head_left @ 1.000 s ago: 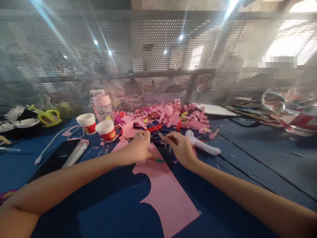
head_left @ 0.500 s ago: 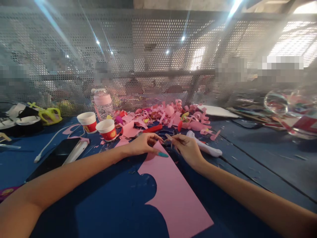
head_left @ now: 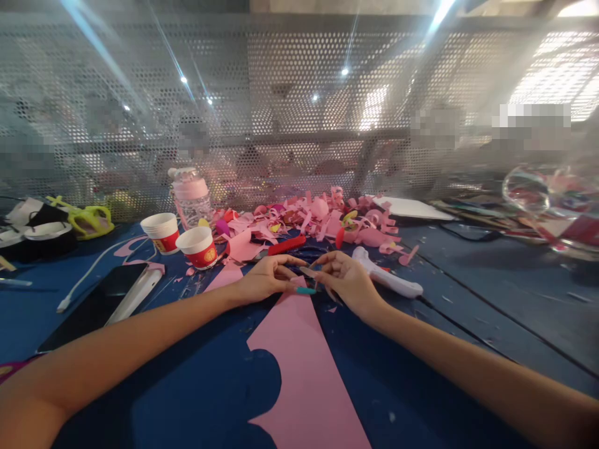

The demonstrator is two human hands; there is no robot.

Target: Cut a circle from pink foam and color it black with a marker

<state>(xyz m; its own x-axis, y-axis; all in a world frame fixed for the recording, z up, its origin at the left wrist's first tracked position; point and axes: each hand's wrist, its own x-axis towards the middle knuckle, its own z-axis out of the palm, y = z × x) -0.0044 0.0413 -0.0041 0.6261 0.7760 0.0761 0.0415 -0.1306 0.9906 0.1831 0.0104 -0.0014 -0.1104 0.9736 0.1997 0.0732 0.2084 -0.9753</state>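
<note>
A long pink paper sheet (head_left: pixel 306 362) with a scalloped left edge stretches from my hands to the bottom of the view over the blue tabletop. My left hand (head_left: pixel 264 277) pinches its narrow far end, a teal-nailed thumb lying on top. Close by on the right, my right hand (head_left: pixel 349 280) is closed with its fingertips pressed together beside the sheet's tip. Whatever lies between those fingertips is too small to make out. Just beyond the hands are a red-handled tool (head_left: pixel 286 245) and a white glue gun (head_left: pixel 388 274) with a black cord.
Pink paper scraps (head_left: pixel 309 215) are heaped at the back. To the left stand paper cups (head_left: pixel 195 246), a pink-lidded bottle (head_left: pixel 191 193) and a black phone (head_left: pixel 93 305). A clear plastic container (head_left: pixel 556 209) sits far right. A perforated metal screen (head_left: pixel 299 112) rises behind.
The pink sheet has shifted left and towards me, its near end now past the bottom of the view. My right hand has come slightly left, nearer my left hand.
</note>
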